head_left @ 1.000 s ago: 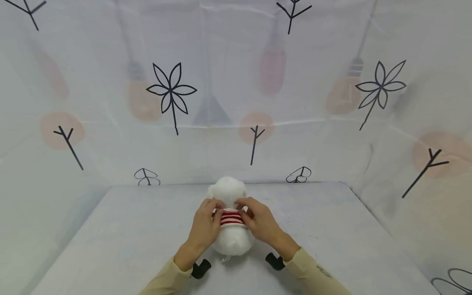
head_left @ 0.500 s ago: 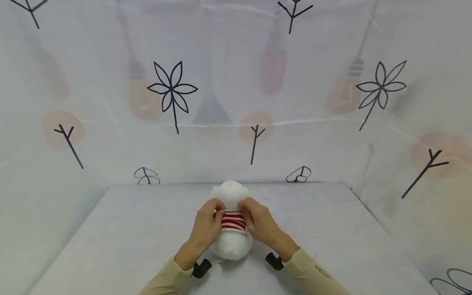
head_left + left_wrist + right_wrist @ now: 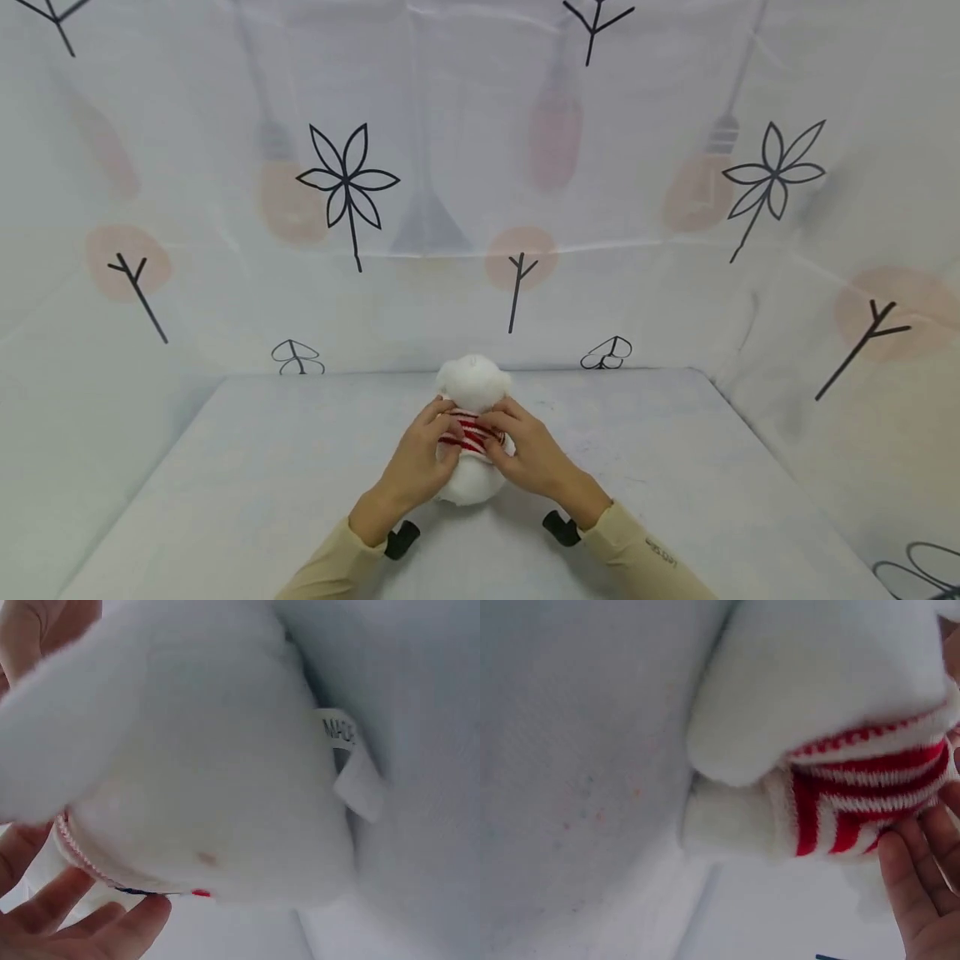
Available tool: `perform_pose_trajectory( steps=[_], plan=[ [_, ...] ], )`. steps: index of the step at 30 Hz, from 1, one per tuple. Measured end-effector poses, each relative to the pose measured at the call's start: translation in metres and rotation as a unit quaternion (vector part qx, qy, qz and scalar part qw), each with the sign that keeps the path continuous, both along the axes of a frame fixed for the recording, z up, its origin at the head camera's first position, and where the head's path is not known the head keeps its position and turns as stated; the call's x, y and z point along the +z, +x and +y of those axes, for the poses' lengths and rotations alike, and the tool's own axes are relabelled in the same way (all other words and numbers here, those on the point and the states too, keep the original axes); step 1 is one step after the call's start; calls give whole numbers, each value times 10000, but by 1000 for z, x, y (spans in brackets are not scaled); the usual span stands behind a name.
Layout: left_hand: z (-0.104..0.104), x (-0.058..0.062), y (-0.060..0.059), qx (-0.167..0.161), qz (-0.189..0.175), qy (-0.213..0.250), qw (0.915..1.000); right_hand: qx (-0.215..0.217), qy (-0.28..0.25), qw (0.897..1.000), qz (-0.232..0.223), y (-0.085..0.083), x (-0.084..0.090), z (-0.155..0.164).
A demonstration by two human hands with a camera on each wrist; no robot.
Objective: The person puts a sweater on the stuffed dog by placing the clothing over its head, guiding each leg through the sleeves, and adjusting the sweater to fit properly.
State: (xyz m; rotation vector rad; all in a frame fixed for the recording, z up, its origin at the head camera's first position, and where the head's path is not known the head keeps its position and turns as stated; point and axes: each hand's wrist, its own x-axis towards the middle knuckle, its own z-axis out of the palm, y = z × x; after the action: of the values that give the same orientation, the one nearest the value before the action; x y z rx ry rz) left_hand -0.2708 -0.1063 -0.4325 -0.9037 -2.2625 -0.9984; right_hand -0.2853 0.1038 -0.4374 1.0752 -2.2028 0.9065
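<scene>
A white plush toy (image 3: pixel 474 382) with a round head sits on the table with its back toward me. It wears a red-and-white striped knit sweater (image 3: pixel 471 432). My left hand (image 3: pixel 420 457) grips the sweater's left side, thumb low and fingers across the stripes. On the opposite side my right hand (image 3: pixel 531 450) holds the knit between thumb and fingers. The left wrist view shows fingertips at the sweater's hem and a white label (image 3: pixel 343 733) on the plush body. In the right wrist view, fingers (image 3: pixel 904 874) lie against the striped knit beside a plush limb. The toy's front is hidden.
The toy rests on a pale cloth-covered table (image 3: pixel 300 467). Behind it hangs a white curtain (image 3: pixel 435 308) printed with plants and lamps, which also closes in both sides. Black wrist-camera mounts (image 3: pixel 402 540) stick out beneath the forearms.
The toy first tipped slightly toward me, then moved back a little away. My fingers have shifted from the collar down over the stripes, and the label at its base has left the head view.
</scene>
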Motion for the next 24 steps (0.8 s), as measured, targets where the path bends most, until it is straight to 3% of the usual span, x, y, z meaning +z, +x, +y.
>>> perform_pose_trajectory(
  steps=[4, 7, 13, 16, 20, 22, 24],
  plan=[
    [-5, 0, -2, -165, -421, -266, 9986, -70, 212, 9994, -249, 1, 0, 2],
    [-7, -1, -3, 20, -549, -483, 9973, -98, 411, 9976, -555, 0, -1, 4],
    [-5, -6, -4, 577, 118, -687, 9959, -94, 600, 9971, -459, -3, -4, 5],
    [-8, -6, -4, 285, 69, -782, 9965, -25, 779, 9950, -618, -2, -2, 7],
    [-15, -2, -4, -221, -594, -1005, 9929, 197, 1045, 9875, -1166, -1, 2, 13],
    [-17, -1, -5, -279, -701, -1101, 9911, 292, 1097, 9842, -1357, -2, 3, 16],
    [-18, -1, -6, -217, -578, -1215, 9907, 305, 1103, 9828, -1447, -3, 4, 17]
  ],
)
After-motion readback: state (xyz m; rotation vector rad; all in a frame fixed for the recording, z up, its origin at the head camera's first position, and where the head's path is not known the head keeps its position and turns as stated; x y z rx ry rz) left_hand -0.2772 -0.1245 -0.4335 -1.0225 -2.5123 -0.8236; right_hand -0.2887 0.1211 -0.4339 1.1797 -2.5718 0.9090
